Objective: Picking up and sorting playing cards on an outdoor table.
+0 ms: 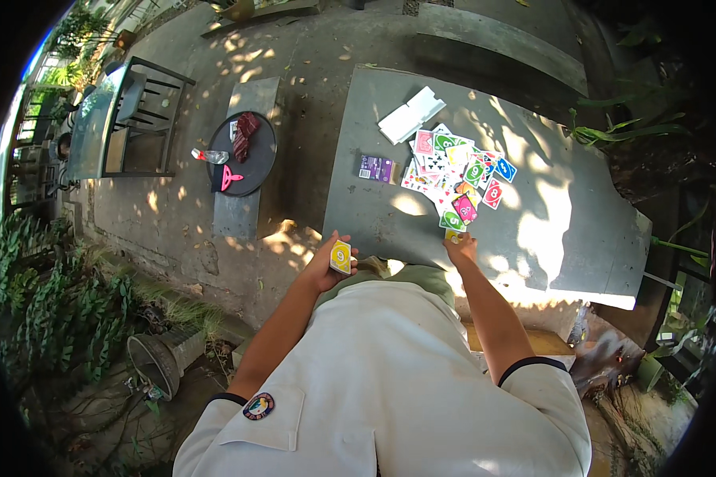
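My left hand (324,266) is closed around a small stack of cards (340,257), with a yellow card face up on top. It is held off the table's near left corner. At the near edge of the grey table (382,219), my right hand (461,250) grips a yellow card (453,236) between its fingers. That card lies just below a green card (452,220) at the near end of a loose, overlapping pile of cards (433,164). The pile mixes colourful game cards and white playing cards. A purple card box (375,168) lies left of the pile.
An opened white box (411,115) rests behind the pile. To the left, a bench (243,219) bears a round black tray (265,171) with a dark red cloth (246,135), a clear bottle (215,157) and a pink item (231,177). Leaves (628,131) overhang the table's right side.
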Demonstrator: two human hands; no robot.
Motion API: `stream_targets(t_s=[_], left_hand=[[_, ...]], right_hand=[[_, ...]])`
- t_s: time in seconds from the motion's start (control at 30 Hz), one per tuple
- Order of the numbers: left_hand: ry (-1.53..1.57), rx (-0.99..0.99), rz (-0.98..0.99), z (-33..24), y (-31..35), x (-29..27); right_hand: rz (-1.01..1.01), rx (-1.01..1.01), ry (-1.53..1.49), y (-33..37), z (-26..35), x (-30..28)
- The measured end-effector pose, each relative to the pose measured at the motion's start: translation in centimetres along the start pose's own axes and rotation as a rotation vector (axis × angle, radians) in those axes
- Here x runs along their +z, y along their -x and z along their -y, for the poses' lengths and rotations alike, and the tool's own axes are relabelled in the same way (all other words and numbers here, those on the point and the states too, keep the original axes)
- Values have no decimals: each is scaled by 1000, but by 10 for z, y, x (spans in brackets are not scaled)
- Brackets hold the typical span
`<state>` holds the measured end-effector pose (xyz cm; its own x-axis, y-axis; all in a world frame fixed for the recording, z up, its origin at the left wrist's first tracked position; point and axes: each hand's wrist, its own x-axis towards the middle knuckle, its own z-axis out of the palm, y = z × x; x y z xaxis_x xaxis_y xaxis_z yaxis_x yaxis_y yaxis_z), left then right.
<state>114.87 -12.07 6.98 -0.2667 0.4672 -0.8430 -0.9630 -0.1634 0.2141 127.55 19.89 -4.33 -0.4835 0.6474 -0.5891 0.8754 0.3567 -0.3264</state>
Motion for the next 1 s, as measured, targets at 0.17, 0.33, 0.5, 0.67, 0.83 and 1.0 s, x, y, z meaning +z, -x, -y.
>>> stream_targets(t_s=[0.17, 0.33, 0.5, 0.67, 0.83, 1.0], left_hand=[[-150, -49, 6, 2, -17, 5], [-226, -92, 143, -2, -24, 34], [-96, -103, 364, -10, -19, 66], [-195, -130, 393, -20, -15, 71], [-122, -80, 357, -13, -4, 80], [-111, -86, 402, 3, -21, 49]], right_hand=[[370, -306, -272, 40, 39, -4], [532, -769, -453, 94, 106, -45], [603, -866, -339, 128, 151, -72], [385, -935, -245, 146, 165, -67], [297, -915, -172, 150, 162, -61], [359, -973, -197, 147, 148, -56]])
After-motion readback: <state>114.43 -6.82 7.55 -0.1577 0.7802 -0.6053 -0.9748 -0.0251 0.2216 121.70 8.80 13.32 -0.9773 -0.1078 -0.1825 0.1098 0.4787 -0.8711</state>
